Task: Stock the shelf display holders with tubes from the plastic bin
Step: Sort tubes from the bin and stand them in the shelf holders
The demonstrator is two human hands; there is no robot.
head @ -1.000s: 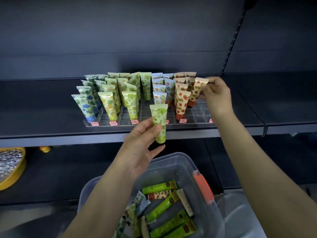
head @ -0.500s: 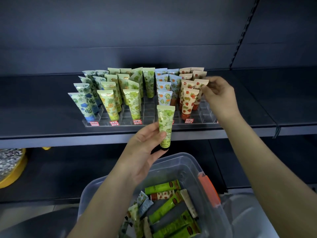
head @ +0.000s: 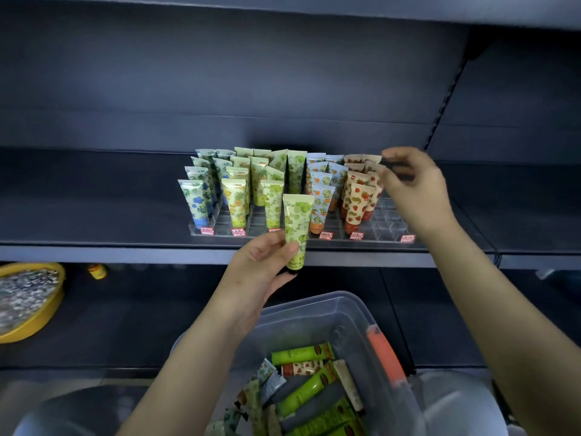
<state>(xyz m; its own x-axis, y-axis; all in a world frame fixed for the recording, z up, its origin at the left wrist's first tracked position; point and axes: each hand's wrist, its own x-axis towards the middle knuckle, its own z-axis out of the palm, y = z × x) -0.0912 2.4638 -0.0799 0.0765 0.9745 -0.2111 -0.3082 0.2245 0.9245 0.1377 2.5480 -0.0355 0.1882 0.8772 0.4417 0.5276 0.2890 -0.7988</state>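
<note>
The green tube could be knocking its close neighbours over if it is going in crooked; the left hand is pinching it upright, in front of the clear holder, above the bin; the right hand is hovering by the strawberry tubes, fingers bent and blurry; I cannot tell if it is gripping one.

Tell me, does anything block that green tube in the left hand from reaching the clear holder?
Nothing visible does. The left hand holds the green tube just before the clear holder; standing tubes flank it.
</note>
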